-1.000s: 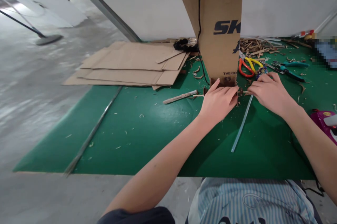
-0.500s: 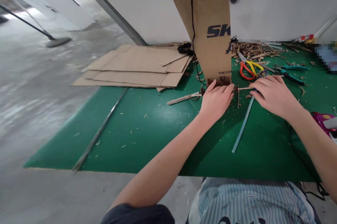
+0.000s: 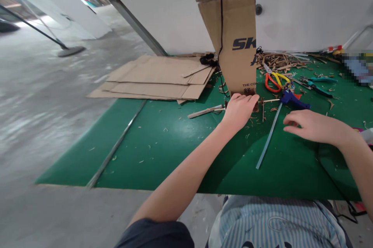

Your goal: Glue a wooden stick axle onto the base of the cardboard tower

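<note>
A tall cardboard structure (image 3: 237, 61) with printed lettering stands upright on the green work surface (image 3: 180, 143). My left hand (image 3: 240, 110) is closed over its lower edge, and the fingertips' hold is partly hidden. Thin wooden sticks (image 3: 271, 100) poke out on both sides of that base, with a flat cardboard strip (image 3: 204, 111) at the left. My right hand (image 3: 313, 125) hovers over the surface, empty, its fingers loosely curled and apart from the thumb. Just beyond it lies a blue glue gun (image 3: 294, 100), and a long clear glue stick (image 3: 269, 135) extends from it toward me.
Flat cardboard sheets (image 3: 154, 73) lie at the back left. Behind the glue gun are red-and-yellow-handled scissors (image 3: 275, 79), teal pliers (image 3: 319, 85) and a heap of cardboard scraps (image 3: 276, 61). A black cord (image 3: 329, 174) runs down at the right. A white wall (image 3: 297, 15) stands behind.
My right hand has left the wooden stick and moved right and toward me, uncovering the blue glue gun. My left hand stays at the cardboard base. The view has shifted slightly upward.
</note>
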`<state>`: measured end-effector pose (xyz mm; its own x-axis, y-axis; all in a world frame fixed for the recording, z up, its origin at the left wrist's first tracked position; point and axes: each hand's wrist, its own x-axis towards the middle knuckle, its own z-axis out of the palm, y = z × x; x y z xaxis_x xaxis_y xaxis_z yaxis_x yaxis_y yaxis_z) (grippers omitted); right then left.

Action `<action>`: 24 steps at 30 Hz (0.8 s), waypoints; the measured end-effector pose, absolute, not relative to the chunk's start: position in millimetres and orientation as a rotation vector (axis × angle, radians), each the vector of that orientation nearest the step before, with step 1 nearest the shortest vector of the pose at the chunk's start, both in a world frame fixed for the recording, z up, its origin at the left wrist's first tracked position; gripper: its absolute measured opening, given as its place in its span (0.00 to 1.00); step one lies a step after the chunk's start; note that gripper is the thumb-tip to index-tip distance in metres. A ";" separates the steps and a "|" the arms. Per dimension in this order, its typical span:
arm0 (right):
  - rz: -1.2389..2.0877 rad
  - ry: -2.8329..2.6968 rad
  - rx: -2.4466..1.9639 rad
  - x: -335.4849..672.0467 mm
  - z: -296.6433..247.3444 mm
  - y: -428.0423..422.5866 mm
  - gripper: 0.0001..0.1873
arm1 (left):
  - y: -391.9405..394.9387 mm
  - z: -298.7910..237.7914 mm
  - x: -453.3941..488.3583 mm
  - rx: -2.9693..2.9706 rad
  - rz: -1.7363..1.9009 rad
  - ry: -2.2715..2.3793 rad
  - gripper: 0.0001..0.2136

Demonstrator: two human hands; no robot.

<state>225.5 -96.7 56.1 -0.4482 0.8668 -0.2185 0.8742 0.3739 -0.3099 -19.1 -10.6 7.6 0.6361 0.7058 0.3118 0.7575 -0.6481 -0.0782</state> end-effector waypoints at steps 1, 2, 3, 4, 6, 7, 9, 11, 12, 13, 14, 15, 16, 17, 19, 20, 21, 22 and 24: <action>-0.630 2.530 1.697 233.5 57.9 -97.1 0.17 | -10.2 8.0 -18.2 -2.651 -0.369 -1.217 0.12; -0.597 2.475 1.764 240.4 59.0 -97.3 0.18 | -10.0 8.0 -17.7 -2.646 -0.370 -1.233 0.12; -0.524 2.428 1.826 245.5 59.0 -97.3 0.18 | -9.8 7.9 -17.4 -2.641 -0.381 -1.253 0.12; -0.398 2.393 1.884 248.7 58.2 -97.2 0.18 | -9.6 7.8 -17.2 -2.636 -0.403 -1.279 0.12; -0.065 2.323 1.984 249.0 54.3 -96.4 0.17 | -9.1 7.6 -16.6 -2.640 -0.462 -1.347 0.13; 0.094 2.281 2.014 246.7 51.7 -95.7 0.17 | -8.8 7.8 -16.1 -2.649 -0.489 -1.387 0.13; 0.279 2.207 2.030 239.6 46.3 -93.4 0.18 | -8.0 8.3 -15.0 -2.678 -0.522 -1.451 0.13; 0.328 2.176 2.021 232.4 41.2 -89.4 0.18 | -7.4 8.6 -14.2 -2.701 -0.529 -1.472 0.12; 0.347 2.170 2.020 229.7 38.6 -86.7 0.17 | -7.1 8.6 -14.1 -2.705 -0.529 -1.466 0.12; 0.370 2.165 2.023 227.8 36.0 -83.8 0.16 | -6.9 8.3 -14.1 -2.705 -0.531 -1.451 0.12; 0.392 2.158 2.028 226.8 33.4 -80.6 0.15 | -6.8 7.9 -14.3 -2.703 -0.534 -1.432 0.12; 0.410 2.145 2.036 226.8 30.6 -77.5 0.15 | -6.6 7.4 -14.6 -2.698 -0.540 -1.414 0.13; 0.416 2.131 2.046 227.5 27.7 -74.5 0.15 | -6.4 6.9 -14.9 -2.692 -0.547 -1.401 0.13; 0.416 2.118 2.057 229.0 25.0 -71.8 0.16 | -6.3 6.4 -15.3 -2.683 -0.554 -1.394 0.13; 0.434 2.121 2.081 233.9 20.6 -67.5 0.18 | -5.8 5.3 -16.0 -2.661 -0.567 -1.396 0.13; 0.461 2.142 2.094 236.7 19.2 -65.7 0.18 | -5.5 4.8 -16.4 -2.650 -0.576 -1.396 0.13; 0.496 2.172 2.107 239.4 18.4 -64.0 0.19 | -5.1 4.2 -16.9 -2.637 -0.588 -1.393 0.12; 0.533 2.206 2.120 241.7 18.2 -61.9 0.19 | -4.7 3.5 -17.4 -2.623 -0.598 -1.382 0.11; 0.584 2.263 2.157 243.9 19.2 -55.6 0.20 | -3.9 1.9 -18.7 -2.585 -0.601 -1.346 0.08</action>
